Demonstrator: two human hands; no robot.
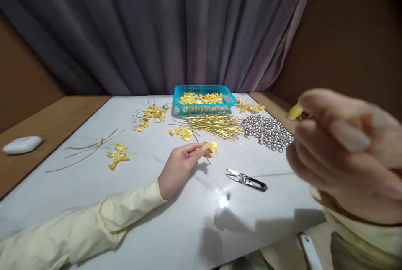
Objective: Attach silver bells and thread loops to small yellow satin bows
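My left hand (184, 163) is closed in a pinch on a yellow ribbon bow (214, 147), held a little above the white table near its middle. A thin gold stem sticks out above and below the fingers. Close to the camera on the right, my right hand (342, 148) is raised and blurred, its fingers curled together. What it holds, if anything, I cannot make out. A small yellow piece, perhaps a thread spool (294, 112), shows just beside its fingertips; whether they touch is unclear. Between the hands, black-handled thread snips (246, 180) lie on the table, blades pointing left.
A blue basket (204, 108) of yellow bows stands at the back. Before it lie gold wire stems (216, 125), loose bows (184, 133) and silver beads (266, 131). Wired bows (153, 114), more bows (117, 156) and long stems (91, 148) are left. A phone (309, 249) sits low right.
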